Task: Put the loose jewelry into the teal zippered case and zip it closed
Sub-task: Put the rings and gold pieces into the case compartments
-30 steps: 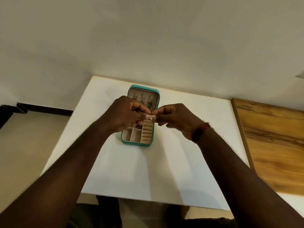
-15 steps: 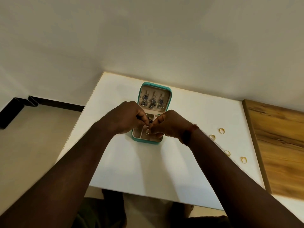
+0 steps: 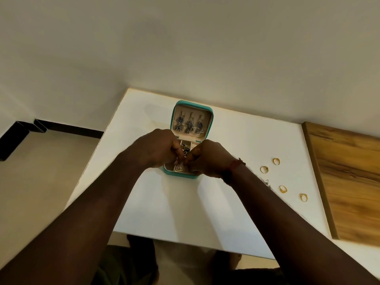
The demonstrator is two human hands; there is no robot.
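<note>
The teal zippered case point(image 3: 211, 120) lies open on the white table point(image 3: 164, 202), its lid propped up with three dark blue-silver earrings point(image 3: 189, 125) hanging inside. Over the case's near compartments, my left hand point(image 3: 160, 149) and my right hand point(image 3: 207, 157) meet fingertip to fingertip. Between them they pinch a small gold triangular earring point(image 3: 178, 168), which hangs low over the front compartment. Several gold rings point(image 3: 264, 169) lie loose on the table to the right of my right wrist. A small silvery piece point(image 3: 267, 182) shows beside my right forearm.
A wooden board point(image 3: 349, 182) borders the table on the right. A plain wall rises behind the table. Floor and a dark baseboard point(image 3: 67, 128) show on the left. My knees are below the table's near edge.
Both hands have lowered from above the case into its near compartments, taking the gold triangular earring down with them. The camera view shifted, bringing the loose rings into sight.
</note>
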